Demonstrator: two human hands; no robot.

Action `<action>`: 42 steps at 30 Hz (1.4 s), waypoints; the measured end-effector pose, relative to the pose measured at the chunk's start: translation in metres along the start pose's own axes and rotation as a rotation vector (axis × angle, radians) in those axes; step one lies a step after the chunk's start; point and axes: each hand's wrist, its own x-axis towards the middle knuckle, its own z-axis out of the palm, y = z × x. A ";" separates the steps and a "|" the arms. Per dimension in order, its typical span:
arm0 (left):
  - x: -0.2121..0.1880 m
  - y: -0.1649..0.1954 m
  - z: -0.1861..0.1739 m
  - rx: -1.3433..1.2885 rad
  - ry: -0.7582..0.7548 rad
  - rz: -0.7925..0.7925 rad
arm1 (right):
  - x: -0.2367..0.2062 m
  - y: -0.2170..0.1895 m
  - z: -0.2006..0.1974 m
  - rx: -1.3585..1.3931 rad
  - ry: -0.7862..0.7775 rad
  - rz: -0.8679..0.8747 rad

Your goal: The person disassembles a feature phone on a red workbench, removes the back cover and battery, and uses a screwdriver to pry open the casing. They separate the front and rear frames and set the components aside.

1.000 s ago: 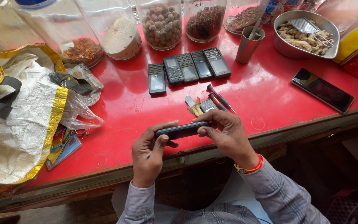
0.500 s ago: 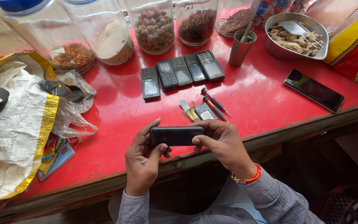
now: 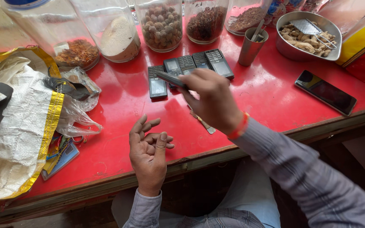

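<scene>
Right hand (image 3: 214,99), fingers pinched on a dark slim keypad phone (image 3: 170,79), holds it above the row of black phones (image 3: 191,67) on the red tabletop (image 3: 119,109); left hand (image 3: 148,150) rests open, so a slipped pinch could drop it onto them.

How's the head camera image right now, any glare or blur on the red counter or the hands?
Head view: daylight sheen on the red counter and smartphone; right hand with its phone slightly motion-blurred; left hand sharp; edges bowed.
</scene>
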 end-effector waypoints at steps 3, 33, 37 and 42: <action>-0.002 0.000 0.000 0.028 0.011 0.003 | 0.025 0.007 0.040 -0.256 -0.207 -0.268; -0.003 -0.002 -0.001 0.107 0.007 0.013 | 0.056 0.148 0.048 -0.169 -0.877 0.079; -0.004 -0.002 -0.002 0.078 -0.012 0.011 | 0.053 0.122 -0.002 0.240 -0.763 0.262; -0.002 0.005 0.000 0.180 -0.034 0.063 | 0.016 0.062 -0.051 1.387 -0.596 0.534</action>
